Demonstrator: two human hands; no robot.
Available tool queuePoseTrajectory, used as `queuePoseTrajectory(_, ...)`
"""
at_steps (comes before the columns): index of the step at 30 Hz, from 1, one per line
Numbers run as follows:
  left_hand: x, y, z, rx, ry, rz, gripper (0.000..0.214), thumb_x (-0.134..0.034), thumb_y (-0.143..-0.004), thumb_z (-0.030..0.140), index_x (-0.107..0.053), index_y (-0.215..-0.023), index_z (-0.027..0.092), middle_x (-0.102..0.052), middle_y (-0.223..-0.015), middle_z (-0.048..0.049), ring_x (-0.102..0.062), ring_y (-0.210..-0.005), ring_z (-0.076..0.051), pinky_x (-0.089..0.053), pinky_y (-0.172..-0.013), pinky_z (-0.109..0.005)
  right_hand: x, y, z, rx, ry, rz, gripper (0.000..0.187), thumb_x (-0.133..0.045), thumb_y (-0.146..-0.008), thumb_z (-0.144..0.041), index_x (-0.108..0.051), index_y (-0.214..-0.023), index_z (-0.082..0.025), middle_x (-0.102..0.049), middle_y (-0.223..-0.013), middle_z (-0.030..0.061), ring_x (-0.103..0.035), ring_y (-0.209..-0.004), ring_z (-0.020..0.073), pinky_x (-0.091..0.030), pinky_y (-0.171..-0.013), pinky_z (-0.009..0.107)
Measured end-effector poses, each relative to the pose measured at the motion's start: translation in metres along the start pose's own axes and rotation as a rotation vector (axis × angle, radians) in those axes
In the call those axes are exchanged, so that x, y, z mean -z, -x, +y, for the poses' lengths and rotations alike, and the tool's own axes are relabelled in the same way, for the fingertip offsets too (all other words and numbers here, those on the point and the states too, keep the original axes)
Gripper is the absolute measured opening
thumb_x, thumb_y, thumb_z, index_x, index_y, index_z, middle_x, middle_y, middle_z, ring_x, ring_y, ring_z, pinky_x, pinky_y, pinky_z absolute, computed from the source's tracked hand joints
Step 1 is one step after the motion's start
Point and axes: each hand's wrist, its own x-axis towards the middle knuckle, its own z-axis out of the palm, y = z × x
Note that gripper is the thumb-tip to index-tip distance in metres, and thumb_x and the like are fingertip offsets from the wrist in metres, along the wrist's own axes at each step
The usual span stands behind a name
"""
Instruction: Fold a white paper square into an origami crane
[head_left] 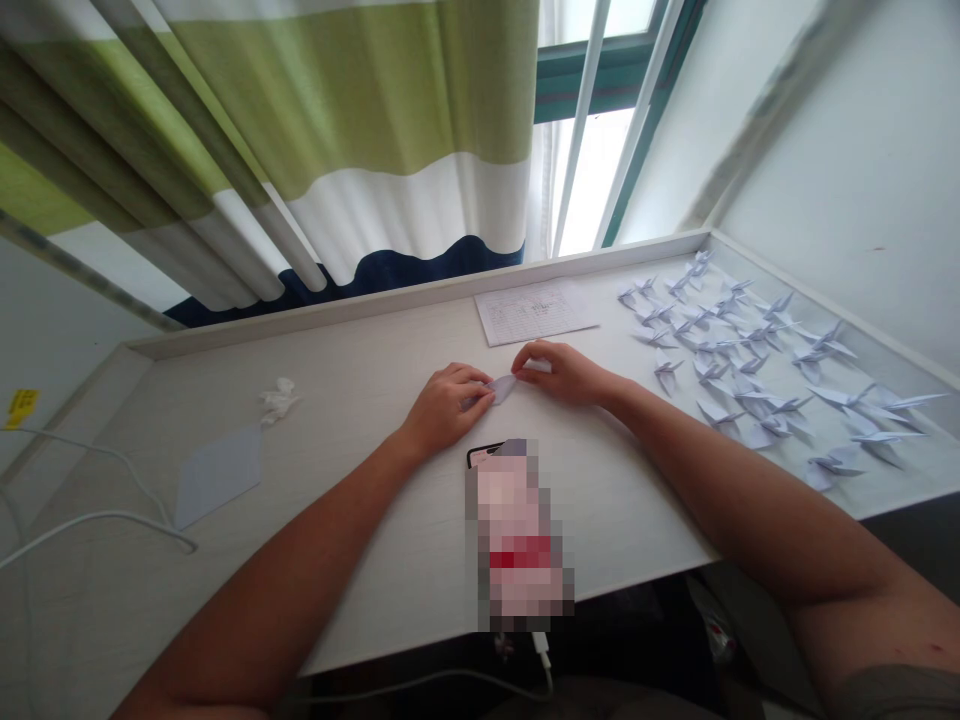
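A small folded piece of white paper [504,388] is held between both hands just above the middle of the desk. My left hand [450,405] pinches its left side between thumb and fingers. At its upper right corner, my right hand [551,370] closes thumb and fingertips on the paper's edge. The fingers hide part of the folds. Many finished white paper cranes [750,365] stand spread over the right side of the desk, beyond my right forearm.
Behind the hands lies a printed sheet stack [536,312]. A phone [517,530], its screen blurred out, lies in front with a charging cable [541,650] plugged in. To the left are a paper sheet [219,475], crumpled tissue [279,400] and white cables [112,515]. A raised rim [420,300] borders the desk.
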Motion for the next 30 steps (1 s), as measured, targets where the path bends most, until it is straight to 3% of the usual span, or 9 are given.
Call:
queuePoseTrajectory(5,-0.0005,0.0003,-0.0002,-0.002,0.012,0.003,0.022,-0.062,-0.102,0.029,-0.083,-0.097,0.023,-0.08,-0.116,-0.0072,-0.069,-0.113,-0.027,-0.056,-0.1,-0.049,0.0008,0.0011,-0.0013,-0.021,-0.11,-0.055,0.019,-0.068,-0.093,-0.035,-0.077,-0.104,-0.023,-0.081,-0.109,0.0071,-0.073,-0.105,0.025,-0.055,-0.099,0.045)
queuePoseTrajectory(15,0.0003,0.0004,0.0005,-0.003,0.007,0.008,0.021,-0.063,-0.102,0.029,-0.082,-0.096,0.024,-0.079,-0.115,-0.0075,-0.069,-0.113,-0.026,-0.056,-0.101,-0.048,-0.0031,-0.0005,-0.0019,-0.102,-0.14,-0.004,0.016,-0.07,-0.088,-0.032,-0.082,-0.094,-0.022,-0.083,-0.1,0.0055,-0.075,-0.095,0.0238,-0.058,-0.094,0.042)
queuePoseTrajectory(23,-0.0007,0.002,0.0025,0.012,-0.06,0.018,0.021,-0.065,-0.101,0.034,-0.083,-0.098,0.023,-0.076,-0.111,-0.0099,-0.069,-0.107,-0.027,-0.057,-0.096,-0.047,-0.0087,-0.0018,-0.0011,-0.137,-0.117,0.169,0.016,-0.065,-0.087,-0.024,-0.079,-0.096,-0.021,-0.081,-0.095,0.0076,-0.073,-0.091,0.0238,-0.057,-0.089,0.043)
queuePoseTrajectory(27,0.0017,0.0029,0.0058,-0.004,-0.097,0.002,0.02,-0.066,-0.099,0.035,-0.083,-0.101,0.024,-0.074,-0.111,-0.0098,-0.068,-0.105,-0.027,-0.057,-0.095,-0.047,-0.0047,-0.0001,-0.0064,-0.104,-0.029,0.089,0.015,-0.069,-0.086,-0.028,-0.077,-0.097,-0.021,-0.077,-0.092,0.0072,-0.069,-0.089,0.024,-0.055,-0.084,0.041)
queuePoseTrajectory(30,0.0024,0.0033,0.008,-0.01,-0.126,-0.001,0.019,-0.068,-0.097,0.035,-0.083,-0.102,0.024,-0.073,-0.108,-0.0095,-0.067,-0.103,-0.026,-0.057,-0.092,-0.045,-0.0048,0.0016,-0.0097,-0.06,0.083,0.006,0.024,-0.078,-0.084,-0.038,-0.075,-0.101,-0.022,-0.074,-0.105,0.0093,-0.065,-0.105,0.0293,-0.051,-0.097,0.048)
